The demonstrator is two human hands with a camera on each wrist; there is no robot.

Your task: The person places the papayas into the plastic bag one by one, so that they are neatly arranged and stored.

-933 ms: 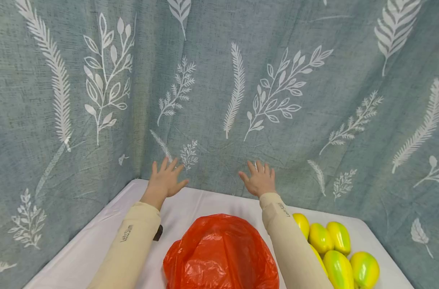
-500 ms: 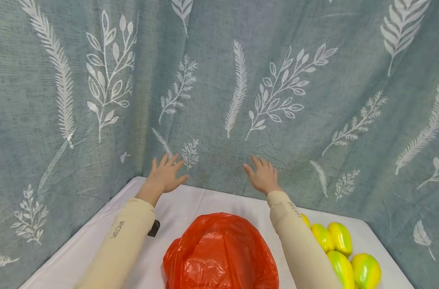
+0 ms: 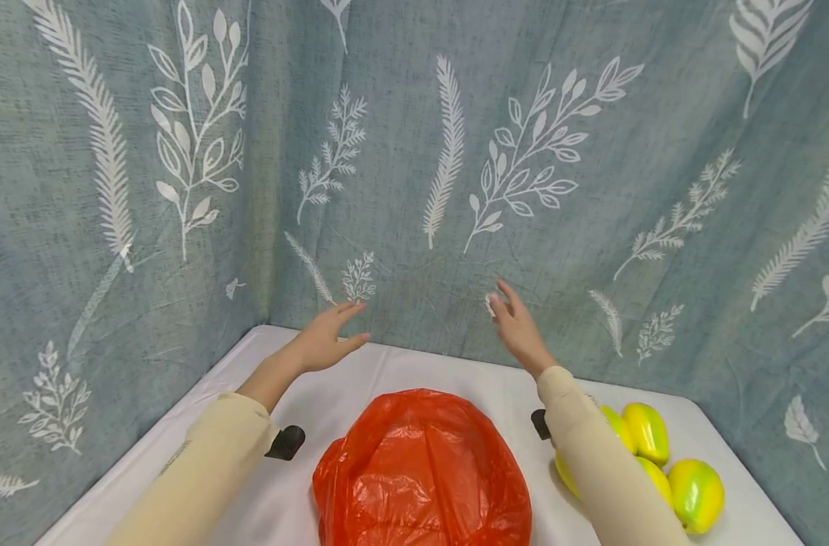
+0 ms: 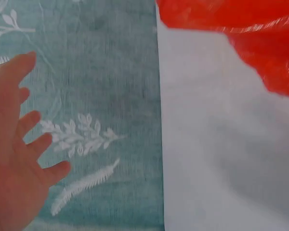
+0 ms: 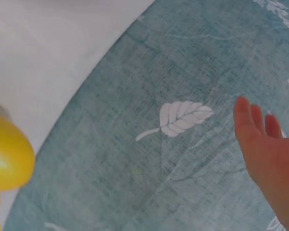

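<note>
My left hand (image 3: 324, 340) hovers above the far left part of the white table, fingers extended and thumb apart, holding nothing. Across from it, my right hand (image 3: 519, 324) is raised in the air with relaxed fingers and nothing in it. Between the forearms, nearer to me, stands a red plastic bag (image 3: 424, 470), its rim spread wide. Several yellow-green mangoes (image 3: 696, 494) lie to the right, partly covered by my right sleeve. In the left wrist view, the bag (image 4: 274, 43) shows at the top right; in the right wrist view, a mango (image 5: 9, 154) sits at the left edge.
A white cloth covers the table (image 3: 359, 379). Behind it and along both sides hangs a grey-green curtain (image 3: 400, 189) with white leaf prints. Dark wrist-camera parts (image 3: 286, 443) stick out from under the cuffs.
Both hands have turned so their palms face inward more. The right hand and forearm have shifted right, over the mangoes. The left forearm has swung outward. The bag stays put.
</note>
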